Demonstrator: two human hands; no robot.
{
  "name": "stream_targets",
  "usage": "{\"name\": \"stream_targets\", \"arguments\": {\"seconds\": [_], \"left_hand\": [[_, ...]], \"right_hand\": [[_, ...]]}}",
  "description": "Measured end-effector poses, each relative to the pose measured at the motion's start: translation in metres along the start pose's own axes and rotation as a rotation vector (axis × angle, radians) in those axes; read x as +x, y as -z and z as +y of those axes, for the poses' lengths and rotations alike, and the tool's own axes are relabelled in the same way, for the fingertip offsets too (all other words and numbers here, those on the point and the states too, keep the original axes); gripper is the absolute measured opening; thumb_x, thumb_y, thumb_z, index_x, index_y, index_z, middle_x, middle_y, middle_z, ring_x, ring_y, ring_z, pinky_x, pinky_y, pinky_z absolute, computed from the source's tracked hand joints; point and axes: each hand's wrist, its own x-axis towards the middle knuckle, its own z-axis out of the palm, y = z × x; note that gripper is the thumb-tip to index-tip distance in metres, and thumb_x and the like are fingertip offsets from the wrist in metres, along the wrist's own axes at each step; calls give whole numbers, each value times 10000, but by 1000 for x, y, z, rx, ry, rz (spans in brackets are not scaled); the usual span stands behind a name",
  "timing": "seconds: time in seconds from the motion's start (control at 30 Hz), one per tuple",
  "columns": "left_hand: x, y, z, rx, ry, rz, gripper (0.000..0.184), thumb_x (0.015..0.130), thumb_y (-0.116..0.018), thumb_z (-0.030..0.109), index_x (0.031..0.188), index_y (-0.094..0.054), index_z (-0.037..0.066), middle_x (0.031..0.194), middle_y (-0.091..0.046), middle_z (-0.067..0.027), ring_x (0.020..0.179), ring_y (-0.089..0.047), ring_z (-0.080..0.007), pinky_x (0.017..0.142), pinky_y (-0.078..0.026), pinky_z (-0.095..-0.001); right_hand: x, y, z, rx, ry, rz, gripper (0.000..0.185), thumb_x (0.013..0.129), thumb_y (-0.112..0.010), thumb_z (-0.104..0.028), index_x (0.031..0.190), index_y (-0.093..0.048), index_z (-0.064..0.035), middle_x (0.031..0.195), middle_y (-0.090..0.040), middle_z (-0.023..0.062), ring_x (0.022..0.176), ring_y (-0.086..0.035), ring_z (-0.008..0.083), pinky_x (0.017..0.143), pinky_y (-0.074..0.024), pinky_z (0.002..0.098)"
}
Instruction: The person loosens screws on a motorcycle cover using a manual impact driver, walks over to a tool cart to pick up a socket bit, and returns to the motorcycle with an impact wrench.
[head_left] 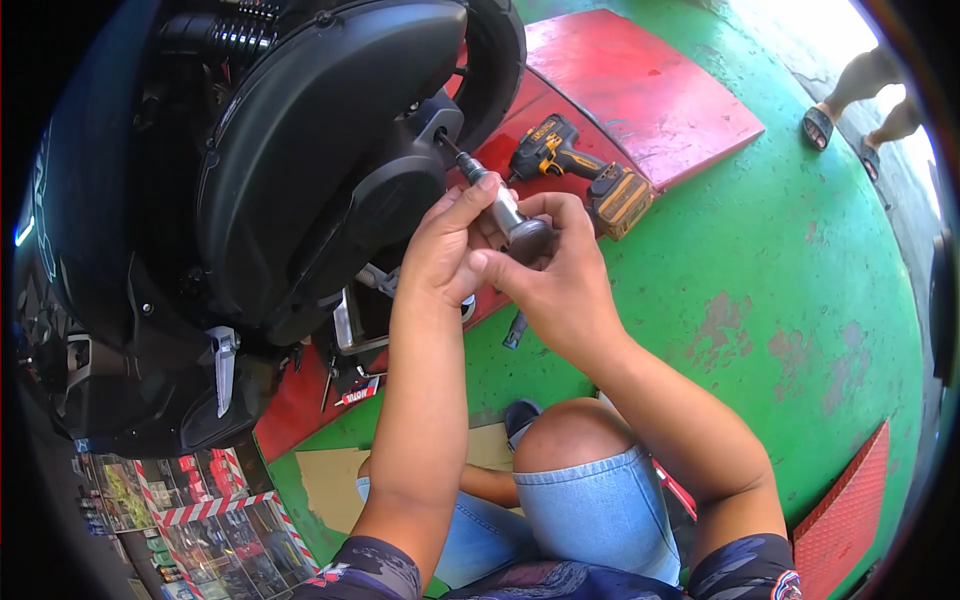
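A silver tool with a rounded dark end (528,238) is held between both hands, its thin shaft pointing up and left to a recess in the black engine cover (400,200). My left hand (447,240) wraps round the tool's middle, with the thumb along its upper part. At the rounded end, my right hand (565,275) has its fingers and thumb curled around the tool. Whether the shaft's tip sits inside the recess is hard to tell. Just right of the hands, a black and yellow power driver (560,150) lies on the red platform (640,95).
A metal tray (350,325) and a red-and-white tube (358,391) are below the motorcycle. A dark tool (515,330) lies under my right wrist. Another person's sandaled feet (818,128) stand at the upper right. Cardboard (330,485) and a red ramp (845,505) are lower down.
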Motion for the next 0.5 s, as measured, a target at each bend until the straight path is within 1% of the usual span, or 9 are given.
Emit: {"name": "stream_targets", "arguments": {"seconds": [0.03,0.1,0.13,0.2,0.27,0.37,0.43,0.47,0.5], "left_hand": [[-2,-5,3,0,-1,-3,284,915,-751,204,1083,-599,32,951,-678,-106,872,-687,-199,798,-585,-344],[-8,-14,9,-196,53,-50,253,905,-633,87,1132,-594,-19,1053,-682,-187,1010,-689,-315,951,-573,-442],[-4,-9,8,-199,54,-51,253,905,-633,87,1132,-594,-19,1053,-682,-187,1010,-689,-315,951,-573,-442],[7,6,4,-441,141,-199,344,843,-522,29,1173,-575,-53,1139,-660,-251,1118,-651,-409,1057,-511,-536],[6,-1,5,-452,142,-183,372,815,-489,39,1167,-565,-56,1142,-653,-262,1117,-650,-411,1056,-502,-540],[1,-8,6,-341,107,-175,289,868,-562,74,1134,-562,-39,1099,-665,-248,1071,-670,-389,1016,-528,-533],[0,-9,4,-73,76,22,268,902,-689,145,1091,-568,-1,1044,-681,-201,1000,-694,-316,932,-572,-468],[0,-8,4,-74,76,22,268,902,-689,145,1091,-568,-1,1044,-681,-201,1000,-694,-316,932,-572,-468],[-1,-6,4,41,76,72,248,911,-713,161,1055,-570,18,1068,-679,-173,977,-703,-275,907,-580,-414]], "right_hand": [[2,0,-1,-2,2,2,569,856,-824,-331,1190,-502,-1,910,-621,108,754,-610,182,691,-524,321],[4,-3,-2,752,-478,85,631,953,-640,-537,1251,-486,-2,921,-638,146,780,-655,219,693,-547,308],[4,1,-3,749,-477,86,631,953,-640,-537,1251,-486,-2,921,-638,146,780,-655,219,693,-547,308],[0,10,-5,1139,-907,-408,717,1005,-421,-641,1297,-472,12,953,-655,188,803,-694,240,698,-576,307],[1,9,0,1183,-825,-454,738,1018,-367,-640,1329,-457,24,987,-666,218,810,-711,264,709,-590,321],[4,2,-5,1025,-793,-276,627,1024,-491,-537,1272,-478,40,986,-667,213,760,-705,273,715,-595,321],[-2,-2,-16,241,-361,-78,453,957,-696,-309,1202,-512,25,1040,-633,206,803,-684,274,724,-580,321],[-5,-1,-15,240,-362,-78,453,957,-696,-309,1202,-512,25,1040,-633,206,803,-684,274,724,-580,321],[-7,-1,-14,-3,-123,-32,435,893,-752,-206,1182,-516,16,1067,-604,198,834,-669,270,729,-570,326]]}}
